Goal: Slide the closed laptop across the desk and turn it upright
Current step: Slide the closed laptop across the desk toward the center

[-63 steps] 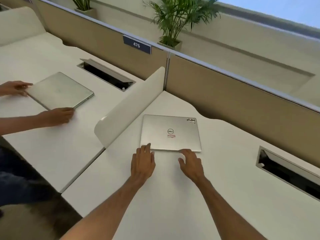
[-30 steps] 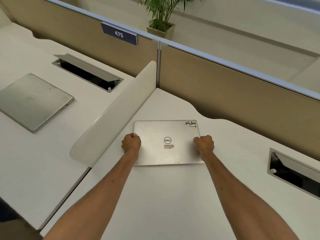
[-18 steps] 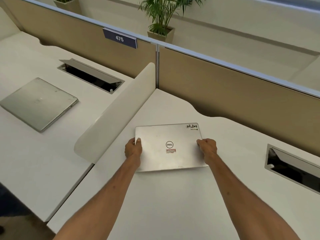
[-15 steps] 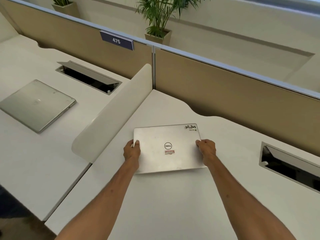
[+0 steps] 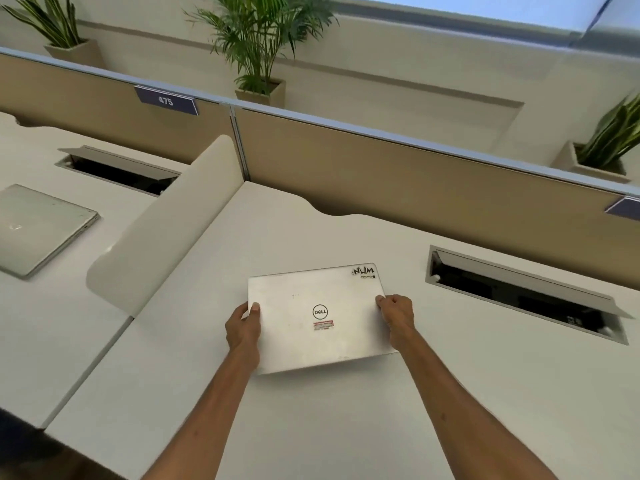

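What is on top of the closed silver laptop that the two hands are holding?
The closed silver laptop bears a round logo, a red-edged label below it and a black corner sticker. Both thumbs press its side edges: left hand, right hand. Their other fingers are hidden underneath.

This is an open-plan office. Tan partition panels [image 5: 433,188] run behind the white surface [image 5: 346,427], and one carries a blue number plate [image 5: 166,100] reading 475. A curved white divider [image 5: 166,230] separates two work places. Each place has a cable hatch [image 5: 526,292] in the top. Potted plants [image 5: 259,43] stand behind the partition panels.
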A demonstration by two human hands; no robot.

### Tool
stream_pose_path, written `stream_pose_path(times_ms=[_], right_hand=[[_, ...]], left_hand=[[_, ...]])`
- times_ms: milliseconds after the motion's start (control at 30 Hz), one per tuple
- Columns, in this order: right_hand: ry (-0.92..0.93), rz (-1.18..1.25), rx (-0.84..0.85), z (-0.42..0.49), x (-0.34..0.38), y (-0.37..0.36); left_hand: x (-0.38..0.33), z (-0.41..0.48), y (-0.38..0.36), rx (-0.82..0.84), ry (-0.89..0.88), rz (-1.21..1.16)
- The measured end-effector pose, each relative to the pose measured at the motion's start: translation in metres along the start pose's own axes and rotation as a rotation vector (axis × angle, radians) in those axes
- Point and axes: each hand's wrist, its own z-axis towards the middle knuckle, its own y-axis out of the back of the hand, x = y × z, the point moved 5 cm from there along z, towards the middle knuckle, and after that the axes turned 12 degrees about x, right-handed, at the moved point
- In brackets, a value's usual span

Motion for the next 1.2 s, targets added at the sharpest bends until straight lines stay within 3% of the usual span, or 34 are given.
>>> stream_pose_path(times_ms=[667,900,1200], right_hand=[[-0.103,0.146,-0.246,-0.099,-0.174,0.254],[-0.154,0.115,-0.343,-0.109,-0.203,0.297],[-0.095,0.050,-0.478,-0.119,-0.206,0.296]], left_hand=[[0.129,-0.158,-0.175,0.284,0.092,0.325],[0.162,-0.182,-0.207,0.286,0.095,0.452],[0.153,-0.199,-0.227,0.289,-0.006,0.617]])
